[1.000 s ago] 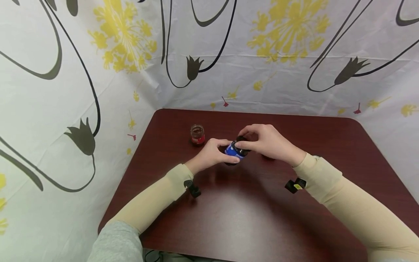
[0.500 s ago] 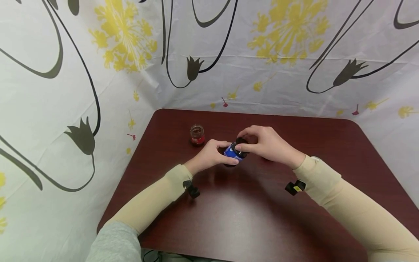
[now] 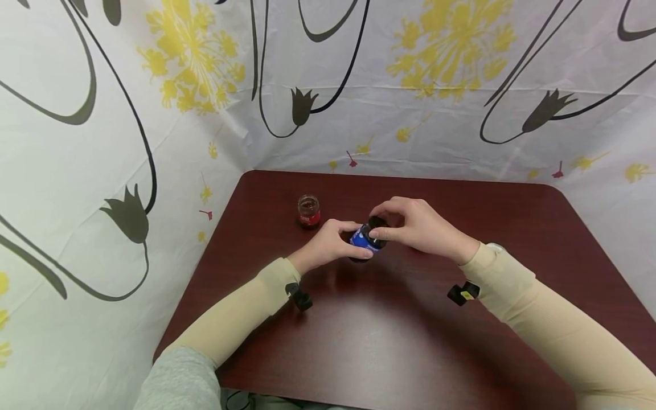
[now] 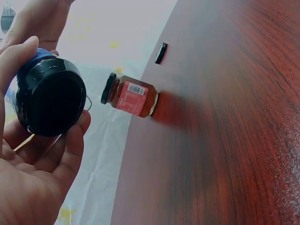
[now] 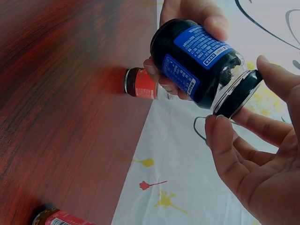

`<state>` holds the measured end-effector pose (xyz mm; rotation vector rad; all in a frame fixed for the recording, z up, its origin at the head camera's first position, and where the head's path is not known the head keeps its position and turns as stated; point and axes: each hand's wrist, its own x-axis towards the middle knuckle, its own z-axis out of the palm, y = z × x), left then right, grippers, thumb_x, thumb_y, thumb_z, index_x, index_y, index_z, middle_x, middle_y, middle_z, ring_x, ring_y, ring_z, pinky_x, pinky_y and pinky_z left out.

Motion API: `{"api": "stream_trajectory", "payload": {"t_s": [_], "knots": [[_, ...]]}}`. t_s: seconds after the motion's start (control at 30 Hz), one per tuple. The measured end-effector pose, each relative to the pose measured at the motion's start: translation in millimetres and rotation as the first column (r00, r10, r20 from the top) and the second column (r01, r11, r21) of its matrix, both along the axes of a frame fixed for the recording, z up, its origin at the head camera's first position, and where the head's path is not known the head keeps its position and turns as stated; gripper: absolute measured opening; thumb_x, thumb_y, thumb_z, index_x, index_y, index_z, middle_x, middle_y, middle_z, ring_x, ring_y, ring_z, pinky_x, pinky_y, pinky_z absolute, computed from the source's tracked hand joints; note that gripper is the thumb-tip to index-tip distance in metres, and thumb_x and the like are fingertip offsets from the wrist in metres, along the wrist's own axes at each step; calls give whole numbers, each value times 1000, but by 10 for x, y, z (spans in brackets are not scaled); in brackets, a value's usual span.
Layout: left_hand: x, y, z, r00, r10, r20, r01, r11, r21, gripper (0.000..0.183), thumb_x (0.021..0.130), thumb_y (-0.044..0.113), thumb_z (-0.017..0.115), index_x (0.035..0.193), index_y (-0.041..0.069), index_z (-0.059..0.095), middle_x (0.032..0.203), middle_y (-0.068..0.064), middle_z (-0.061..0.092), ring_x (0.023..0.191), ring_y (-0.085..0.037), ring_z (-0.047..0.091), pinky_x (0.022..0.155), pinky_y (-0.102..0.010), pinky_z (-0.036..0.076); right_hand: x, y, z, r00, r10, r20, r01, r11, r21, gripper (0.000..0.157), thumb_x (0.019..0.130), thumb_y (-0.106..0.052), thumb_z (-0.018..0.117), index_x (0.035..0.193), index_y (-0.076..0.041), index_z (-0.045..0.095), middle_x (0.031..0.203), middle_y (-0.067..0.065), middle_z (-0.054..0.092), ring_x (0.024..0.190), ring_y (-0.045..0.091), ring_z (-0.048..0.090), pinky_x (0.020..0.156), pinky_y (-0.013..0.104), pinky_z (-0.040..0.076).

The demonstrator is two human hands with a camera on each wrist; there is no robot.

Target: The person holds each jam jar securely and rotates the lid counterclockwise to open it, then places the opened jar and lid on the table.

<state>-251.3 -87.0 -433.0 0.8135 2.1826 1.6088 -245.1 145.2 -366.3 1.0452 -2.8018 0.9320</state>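
Above the table, my left hand [image 3: 333, 239] grips a dark jar with a blue label [image 3: 361, 239] round its body, fingers on one side and thumb on the other. The jar tilts, its mouth end toward my right hand [image 3: 416, 225]. Thumb and fingertips of that right hand pinch the black lid [image 5: 240, 93] by its edge, at the jar's mouth. Clear glass [image 5: 229, 82] shows beside the lid; whether it sits threaded I cannot tell. The left wrist view shows the jar's dark base [image 4: 57, 104] close up.
An uncapped red-labelled jar [image 3: 309, 212] stands at the table's [image 3: 369, 341] back left. Another red-labelled jar [image 4: 133, 97], with a black lid on, stands mostly behind my right hand in the head view. A loose lid [image 4: 161, 53] lies near it. Patterned cloth [image 3: 318, 154] hangs behind.
Both hands have shifted slightly downward and left with the blue-labelled jar. The right hand's grip on the lid looks much the same. The uncapped jar has stayed put.
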Motion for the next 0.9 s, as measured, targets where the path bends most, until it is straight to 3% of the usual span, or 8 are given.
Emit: {"api": "stream_trajectory", "payload": {"t_s": [0.17,0.37,0.5,0.73,0.9], "knots": [[77,-6,126,1000,-6,-9,6,1000,-22,48,75,27,75,119,17,60,105,6,62,92,-15,59,74,-29,50,7,17,-2,1000,6,2,-6,1000,6,38,76,-53,65,108,-33,59,93,-10,56,75,5,53,60,27,47],[88,1,142,1000,-2,-10,2,1000,-29,48,74,28,76,119,16,61,104,6,63,91,-17,59,73,-30,50,5,38,-6,1000,21,5,-21,1000,19,41,76,-52,65,112,-32,59,98,-7,56,77,4,52,61,27,46],[48,8,68,1000,1,0,-1,1000,-18,50,72,31,77,118,18,62,104,5,63,91,-17,59,73,-30,50,5,42,-18,999,33,9,-33,999,16,41,76,-49,67,113,-35,58,100,-8,56,78,3,54,62,25,47],[-78,25,-173,1000,1,11,-1,1000,-16,53,69,41,77,117,26,62,106,6,62,92,-15,58,74,-30,50,12,49,-18,998,66,-1,-66,998,14,39,77,-46,68,113,-39,56,100,-9,55,78,3,55,62,23,48],[-110,27,-226,1000,-6,-3,6,1000,-4,54,67,44,77,116,27,62,105,6,63,92,-16,58,72,-31,51,16,54,-8,997,74,9,-74,997,15,40,76,-46,69,114,-39,55,101,-9,54,80,3,55,64,22,48]]}}
